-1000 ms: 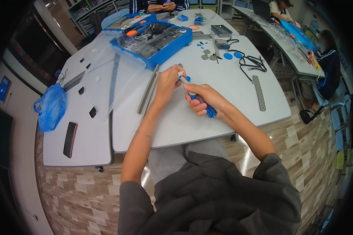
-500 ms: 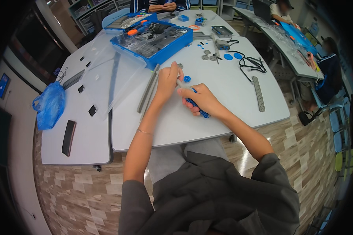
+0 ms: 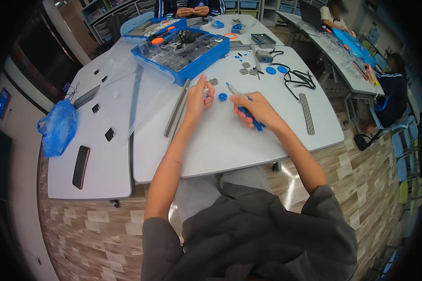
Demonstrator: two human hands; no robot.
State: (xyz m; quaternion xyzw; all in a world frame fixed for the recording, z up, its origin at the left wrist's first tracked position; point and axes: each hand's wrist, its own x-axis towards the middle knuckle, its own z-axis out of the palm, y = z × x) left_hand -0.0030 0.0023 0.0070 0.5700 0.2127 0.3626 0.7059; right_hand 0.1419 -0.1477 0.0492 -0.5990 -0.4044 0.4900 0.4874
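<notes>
My right hand (image 3: 257,110) is closed around a slim grey-and-blue piece (image 3: 234,91). Its pale grey shaft ends in a blue tip that points up and left, and dark blue strands or parts stick out below my fist; the exact kind is unclear. To the left, my left hand (image 3: 200,97) is curled, its fingers pinched around a small pale thing (image 3: 206,92) mostly hidden by them. A round blue wheel-like part (image 3: 222,97) lies on the table between my hands. Just beyond my left fingers is a small grey block (image 3: 214,81).
A blue parts case (image 3: 192,70) with a clear lid stands at the back. Grey bars (image 3: 177,107) lie left of my left arm. At right are a perforated strip (image 3: 306,114), black cables (image 3: 299,80) and blue discs (image 3: 270,70). A phone (image 3: 81,167) and blue bag (image 3: 58,127) are at left.
My hands have drawn apart. The right one has moved right with the grey-and-blue piece, whose blue tip now shows; earlier its end was at my left fingers.
</notes>
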